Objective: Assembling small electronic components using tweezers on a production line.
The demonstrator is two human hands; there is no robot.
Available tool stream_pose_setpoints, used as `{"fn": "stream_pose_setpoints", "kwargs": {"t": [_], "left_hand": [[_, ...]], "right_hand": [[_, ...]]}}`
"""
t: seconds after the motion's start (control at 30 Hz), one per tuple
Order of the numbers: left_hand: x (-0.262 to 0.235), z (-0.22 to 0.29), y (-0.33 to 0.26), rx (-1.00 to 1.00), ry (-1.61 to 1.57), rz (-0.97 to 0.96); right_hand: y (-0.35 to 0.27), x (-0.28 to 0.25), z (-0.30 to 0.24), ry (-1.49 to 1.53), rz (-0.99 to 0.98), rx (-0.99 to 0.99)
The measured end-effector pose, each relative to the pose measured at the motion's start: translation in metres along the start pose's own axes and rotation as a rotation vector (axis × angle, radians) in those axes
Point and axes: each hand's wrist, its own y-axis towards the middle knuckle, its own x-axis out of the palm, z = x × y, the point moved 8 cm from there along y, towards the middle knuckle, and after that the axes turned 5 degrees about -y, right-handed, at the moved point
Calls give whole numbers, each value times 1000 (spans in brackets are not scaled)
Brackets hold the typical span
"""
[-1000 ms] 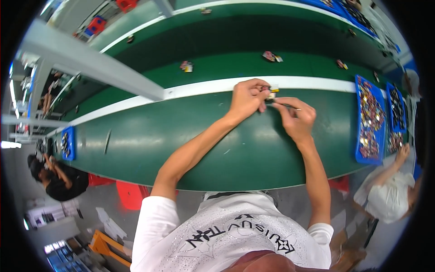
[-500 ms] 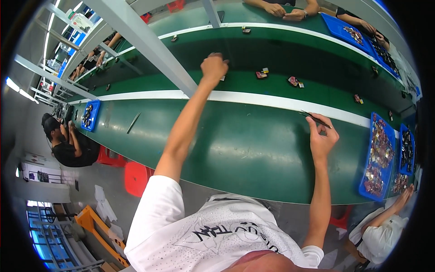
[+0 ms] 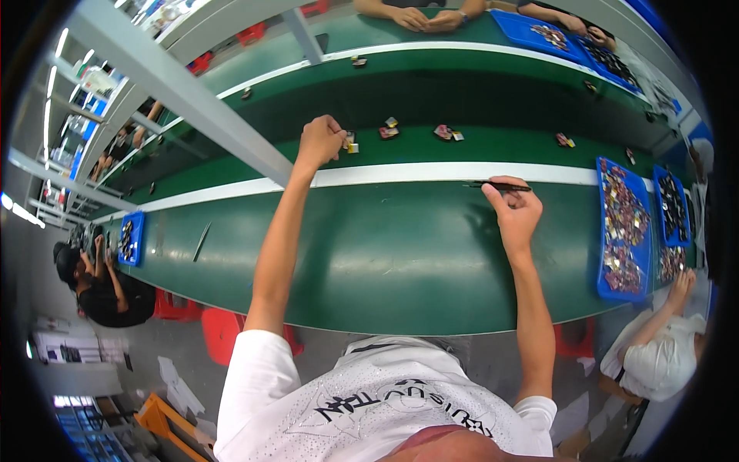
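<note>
The left hand (image 3: pixel 322 141) was stretched far forward over the white stripe (image 3: pixel 385 174), fingers curled and pinched on a small part (image 3: pixel 350 142) lying on the green belt (image 3: pixel 493 142). The right hand (image 3: pixel 514 209) sat back near the stripe, gripping a thin dark tool (image 3: pixel 498 185) held level. More small parts (image 3: pixel 448 133) lay along the belt, and a blue tray (image 3: pixel 622 229) of pieces stood well off to the right.

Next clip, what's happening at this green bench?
A person at a long green workbench reaches the left hand out to a small part on the far green strip. The right hand holds a thin dark tool over the white stripe. Blue trays of small parts sit to the right. Other people work nearby.
</note>
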Motion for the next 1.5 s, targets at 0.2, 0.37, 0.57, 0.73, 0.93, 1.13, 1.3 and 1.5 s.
{"fn": "stream_pose_setpoints", "kwargs": {"t": [0.2, 0.37, 0.57, 0.73, 0.93, 1.13, 1.3, 1.5], "left_hand": [[123, 97, -99, 53, -807, -432], [178, 106, -122, 69, -939, -422], [189, 110, -126, 134, -930, -342], [194, 110, -125, 150, -965, -311], [201, 111, -122, 139, -985, -302], [203, 116, -123, 129, -1030, -306], [208, 121, -125, 143, -1027, -324], [211, 126, -127, 176, -1011, -323]], "right_hand": [[3, -6, 14, 311, -33, 300], [4, -7, 18, 266, -57, 135], [-2, -5, 23, -51, -93, 43], [1, -9, 29, -114, -64, 73], [1, -15, 35, -163, -35, 83], [1, -18, 35, -160, -16, 128], [2, -21, 45, -76, -38, 183], [4, -25, 50, 105, -53, 348]]}}
